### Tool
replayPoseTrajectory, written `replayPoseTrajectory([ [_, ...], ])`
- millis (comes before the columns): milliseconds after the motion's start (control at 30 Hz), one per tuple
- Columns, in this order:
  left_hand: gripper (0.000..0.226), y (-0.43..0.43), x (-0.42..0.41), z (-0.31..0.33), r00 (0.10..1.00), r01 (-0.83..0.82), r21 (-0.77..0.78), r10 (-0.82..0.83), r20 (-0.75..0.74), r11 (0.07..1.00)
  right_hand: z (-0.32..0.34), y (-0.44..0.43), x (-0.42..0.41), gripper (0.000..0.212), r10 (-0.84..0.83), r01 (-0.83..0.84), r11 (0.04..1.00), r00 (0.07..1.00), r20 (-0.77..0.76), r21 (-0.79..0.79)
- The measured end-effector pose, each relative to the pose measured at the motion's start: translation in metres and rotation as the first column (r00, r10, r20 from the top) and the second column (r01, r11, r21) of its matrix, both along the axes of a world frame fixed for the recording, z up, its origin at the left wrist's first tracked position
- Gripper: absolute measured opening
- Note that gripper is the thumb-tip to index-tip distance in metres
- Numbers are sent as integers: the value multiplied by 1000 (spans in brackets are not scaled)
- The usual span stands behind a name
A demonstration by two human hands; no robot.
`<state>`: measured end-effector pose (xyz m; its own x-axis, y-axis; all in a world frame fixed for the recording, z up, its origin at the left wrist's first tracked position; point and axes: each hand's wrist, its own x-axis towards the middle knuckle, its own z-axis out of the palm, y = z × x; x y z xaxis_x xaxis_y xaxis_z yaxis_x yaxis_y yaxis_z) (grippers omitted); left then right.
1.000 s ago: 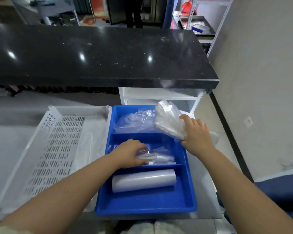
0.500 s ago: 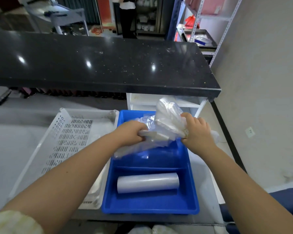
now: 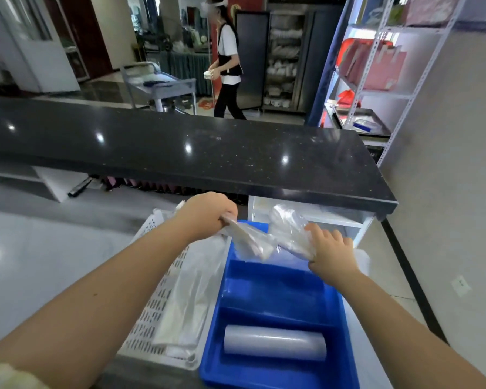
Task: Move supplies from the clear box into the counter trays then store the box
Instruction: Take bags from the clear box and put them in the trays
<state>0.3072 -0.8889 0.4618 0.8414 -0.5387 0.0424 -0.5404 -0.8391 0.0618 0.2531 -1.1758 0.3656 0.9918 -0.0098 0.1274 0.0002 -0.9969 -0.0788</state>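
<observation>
My left hand (image 3: 208, 213) is closed around one end of a flat packet of plastic bags (image 3: 249, 240), lifted above the far end of the blue tray (image 3: 345, 318); my right hand (image 3: 330, 249) grips a second crumpled bundle of bags (image 3: 289, 230) just beside it, the 2 bundles touching between my hands. Below my right wrist, 2 tray compartments sit bare and the nearest holds 1 roll of clear film (image 3: 274, 346). Under my left forearm the white slotted basket (image 3: 152, 313) carries more folded plastic. The clear box I cannot make out with certainty. My judgement: the bags should go down flat, 1 bundle per compartment, with loose ends tucked below the rim so nothing slides. The black counter (image 3: 180, 147) overhangs just beyond my knuckles, limiting any lift. A person (image 3: 227, 60) walks well beyond it, and a metal shelf rack (image 3: 376, 80) stands off to my right
</observation>
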Motion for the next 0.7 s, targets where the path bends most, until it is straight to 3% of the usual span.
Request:
replayPoseTrajectory([
  [200, 37, 28, -7, 14, 980, -47, 79, 31, 199, 996, -30, 32, -13, 71, 128, -135, 986, 989, -74, -102],
  [367, 28, 39, -21, -2, 911, 62, -110, -11, 413, 992, -49, 55, -23, 74, 269, -296, 935, 951, -153, -194],
  [700, 36, 0, -29, -39, 935, 81, -179, -13, 353, 980, -80, 54, -20, 79, 312, -371, 920, 890, -333, -130],
])
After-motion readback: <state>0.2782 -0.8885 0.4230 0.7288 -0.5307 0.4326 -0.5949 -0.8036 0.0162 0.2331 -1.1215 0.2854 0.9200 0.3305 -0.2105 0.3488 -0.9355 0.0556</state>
